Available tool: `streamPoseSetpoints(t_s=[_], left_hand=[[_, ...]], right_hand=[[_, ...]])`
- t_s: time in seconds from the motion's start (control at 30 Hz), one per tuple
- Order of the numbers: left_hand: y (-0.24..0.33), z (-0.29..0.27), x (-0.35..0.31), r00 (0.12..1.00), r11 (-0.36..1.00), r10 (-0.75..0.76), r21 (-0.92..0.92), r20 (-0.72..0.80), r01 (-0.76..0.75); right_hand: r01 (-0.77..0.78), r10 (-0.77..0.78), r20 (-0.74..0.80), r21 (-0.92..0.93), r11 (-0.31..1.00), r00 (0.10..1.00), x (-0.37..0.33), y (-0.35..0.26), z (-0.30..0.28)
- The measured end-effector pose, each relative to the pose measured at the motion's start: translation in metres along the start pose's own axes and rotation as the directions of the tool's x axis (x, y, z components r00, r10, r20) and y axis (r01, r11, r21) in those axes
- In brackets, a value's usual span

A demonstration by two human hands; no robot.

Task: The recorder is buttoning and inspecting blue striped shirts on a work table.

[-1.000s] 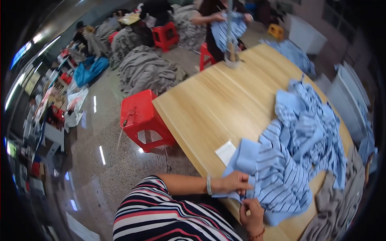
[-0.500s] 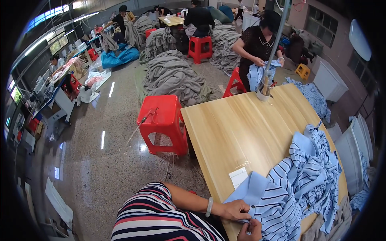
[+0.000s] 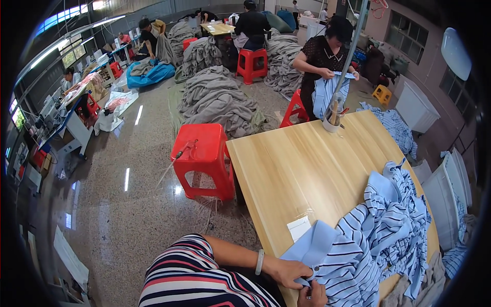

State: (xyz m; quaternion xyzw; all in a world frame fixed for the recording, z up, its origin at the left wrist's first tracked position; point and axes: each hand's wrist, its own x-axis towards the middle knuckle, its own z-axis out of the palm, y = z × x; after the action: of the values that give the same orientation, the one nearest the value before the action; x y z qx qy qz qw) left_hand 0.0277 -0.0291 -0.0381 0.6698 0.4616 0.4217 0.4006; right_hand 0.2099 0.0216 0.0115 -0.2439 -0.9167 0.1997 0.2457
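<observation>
A light blue knit garment (image 3: 353, 256) with dark and white stripes lies near the table's front edge. Its plain blue collar or band (image 3: 314, 243) and a dark button show beside my hands. My left hand (image 3: 287, 271), with a pale bangle (image 3: 260, 262) at the wrist, pinches the garment's plain blue edge from the left. Just below, my right hand (image 3: 313, 295) has its fingers curled and pressed together on the same edge. The small spot between the fingertips is hidden. A heap of similar striped knitwear (image 3: 401, 225) adjoins the garment on the right.
A white card (image 3: 298, 228) lies on the wooden table (image 3: 302, 169). A cup of tools (image 3: 332, 123) stands at its far edge by a metal pole. A red stool (image 3: 202, 153) is left of the table. Across it a co-worker (image 3: 327, 61) holds striped cloth; grey garments (image 3: 220, 97) lie piled behind.
My left hand has turned, its fingers now pointing more downward along the garment's edge. My right hand has shifted slightly left and down. The co-worker has raised and spread the striped cloth.
</observation>
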Motion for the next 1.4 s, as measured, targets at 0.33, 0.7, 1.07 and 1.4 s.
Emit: streamPoseSetpoints(t_s=[0.33,0.7,1.07,1.4], left_hand=[[-0.005,0.023,0.002,0.989,0.908,0.126,0.411,-0.08,-0.082],[-0.019,0.022,0.007,0.986,0.921,0.158,0.368,-0.052,-0.129],[-0.019,0.023,0.011,0.995,0.992,0.051,0.117,-0.08,-0.042],[-0.025,0.005,0.007,0.998,0.99,-0.023,0.135,-0.059,0.03]], right_hand=[[-0.025,0.019,0.061,0.094,0.995,0.998,0.003,0.006,-0.002],[0.008,-0.036,0.124,0.22,0.976,0.992,0.014,0.012,-0.01],[-0.008,-0.016,0.11,0.213,0.977,0.994,0.005,0.022,-0.004],[-0.037,-0.01,0.175,0.261,0.965,0.984,0.004,0.04,0.003]])
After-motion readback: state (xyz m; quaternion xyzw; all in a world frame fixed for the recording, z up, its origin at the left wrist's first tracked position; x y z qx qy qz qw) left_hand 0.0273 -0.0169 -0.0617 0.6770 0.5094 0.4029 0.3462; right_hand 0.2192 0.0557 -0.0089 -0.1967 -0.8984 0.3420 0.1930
